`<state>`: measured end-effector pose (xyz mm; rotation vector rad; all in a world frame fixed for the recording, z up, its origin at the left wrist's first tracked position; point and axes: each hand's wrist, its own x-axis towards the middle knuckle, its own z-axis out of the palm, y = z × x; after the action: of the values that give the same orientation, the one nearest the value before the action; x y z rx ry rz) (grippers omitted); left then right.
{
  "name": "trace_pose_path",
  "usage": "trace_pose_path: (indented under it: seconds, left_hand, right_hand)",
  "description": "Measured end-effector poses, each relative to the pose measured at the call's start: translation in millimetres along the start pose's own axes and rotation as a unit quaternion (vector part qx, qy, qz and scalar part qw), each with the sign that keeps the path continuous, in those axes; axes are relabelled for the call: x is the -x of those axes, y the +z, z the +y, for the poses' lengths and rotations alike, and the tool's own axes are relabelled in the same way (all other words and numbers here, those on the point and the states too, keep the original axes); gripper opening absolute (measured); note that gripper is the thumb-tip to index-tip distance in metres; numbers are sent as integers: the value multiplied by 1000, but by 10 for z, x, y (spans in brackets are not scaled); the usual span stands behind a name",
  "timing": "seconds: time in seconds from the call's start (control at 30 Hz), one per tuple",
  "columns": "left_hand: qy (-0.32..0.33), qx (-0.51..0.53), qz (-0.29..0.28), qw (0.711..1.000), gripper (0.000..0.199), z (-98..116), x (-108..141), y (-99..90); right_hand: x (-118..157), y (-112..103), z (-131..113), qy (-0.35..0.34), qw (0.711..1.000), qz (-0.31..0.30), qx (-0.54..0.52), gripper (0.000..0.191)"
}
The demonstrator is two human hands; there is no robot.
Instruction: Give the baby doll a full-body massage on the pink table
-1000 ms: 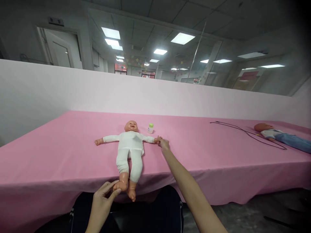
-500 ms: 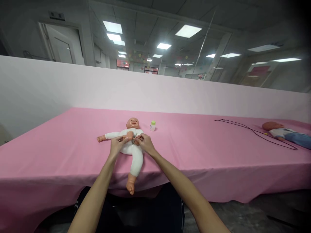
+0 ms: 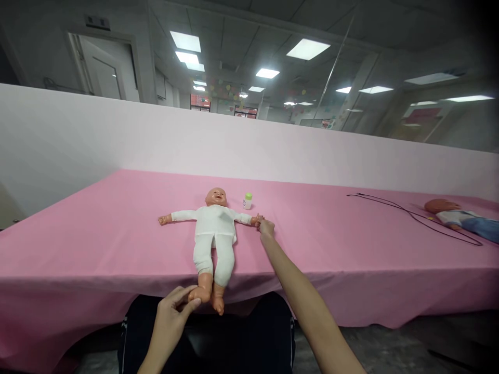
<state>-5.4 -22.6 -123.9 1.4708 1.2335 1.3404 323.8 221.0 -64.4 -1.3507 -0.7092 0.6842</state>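
A baby doll in a white suit lies on its back on the pink-covered table, head away from me, arms spread and both legs stretched toward me. Its feet hang over the front edge. My left hand pinches the doll's foot on the left between thumb and fingers. Out to the right, my right hand grips the doll's small hand at the end of its straightened arm. A small bottle with a green cap stands upright beside the doll's head.
The pink cloth covers the long table and drapes over its front. A thin black cord lies looped to the right. Beyond it rests a second doll in blue trousers. A low white wall with glass above runs along the back.
My hands have moved apart from over the doll's belly. The raised leg has come down straight toward me with my left hand, and the doll's arm has swung out right with my right hand.
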Motion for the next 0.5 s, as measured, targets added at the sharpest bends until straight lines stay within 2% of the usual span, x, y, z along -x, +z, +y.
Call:
trace_pose_path:
  seconds: [0.1,0.2,0.27,0.33,0.4,0.47,0.5]
  left_hand:
    - [26,-2,21,999,34,217,-280,-42]
    - [69,-12,89,994,32,541,-824,-18]
    - [83,13,99,992,32,662,-1244,53]
    - [80,28,77,993,30,667,-1624,148]
    - [61,40,52,996,30,602,-1885,234]
    - [51,56,39,996,30,538,-1965,279]
    - [50,61,35,996,30,521,-1930,279]
  right_hand:
    - [139,126,-126,-44,998,-40,-16,45]
    - [354,351,-417,-160,976,-146,-10,46]
    - [539,472,-545,-230,944,-235,32,42]
    - [723,537,-560,-267,904,-320,96,34]
    - [859,549,-491,-269,876,-373,148,28]
    - [900,528,-419,-260,871,-384,162,26]
    - [878,511,-403,-255,876,-378,157,26]
